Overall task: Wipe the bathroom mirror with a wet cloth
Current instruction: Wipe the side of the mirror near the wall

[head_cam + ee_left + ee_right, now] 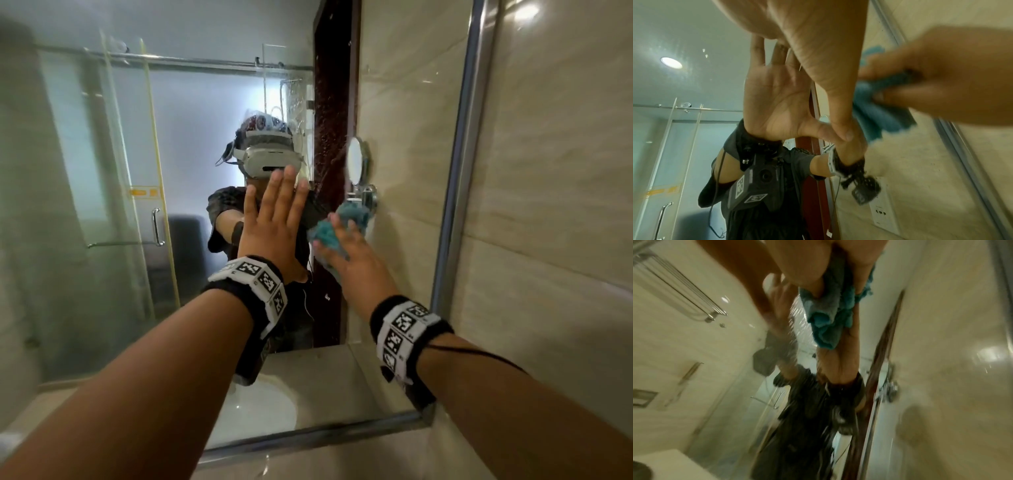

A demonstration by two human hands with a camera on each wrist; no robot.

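The bathroom mirror (102,171) fills the wall ahead inside a metal frame (459,192). My left hand (274,222) lies flat on the glass with straight, spread fingers and holds nothing. In the left wrist view the left hand (818,40) meets its own reflection. Just to its right, my right hand (346,253) grips a bunched teal cloth (323,234) and presses it on the glass. The left wrist view shows the right hand (951,81) with fingers curled round the cloth (877,112). The blurred right wrist view shows the right hand (813,264) and the cloth (830,318).
Water droplets (325,137) streak the glass above the cloth. A beige tiled wall (548,205) stands right of the frame. A pale counter (308,459) runs below the mirror. The glass reflects a white basin (260,407), a shower door and a round shaving mirror (356,159).
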